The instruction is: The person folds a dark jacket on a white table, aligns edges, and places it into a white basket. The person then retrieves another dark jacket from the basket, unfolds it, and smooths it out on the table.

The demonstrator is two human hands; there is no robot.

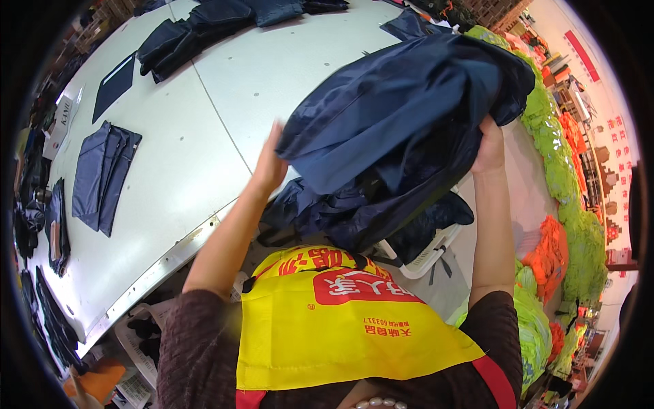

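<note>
A large navy garment (402, 116) of smooth, slightly shiny cloth is held up in front of me, partly over the table edge. Its exact kind is hard to make out in the bunched folds. My left hand (271, 163) grips its left edge, the fingertips smeared by motion. At the right side my right hand (489, 146) is closed on the same cloth, with its fingers partly hidden behind the folds. The lower part of the garment hangs down near my yellow apron (327, 334).
A white table (204, 129) bears a folded navy garment (105, 177), a dark flat piece (114, 87) and a row of dark folded bundles (197, 34). Below right stands a white basket (432, 255) with dark cloth. Lime-yellow garments (579, 252) and an orange heap (547, 255) line the right.
</note>
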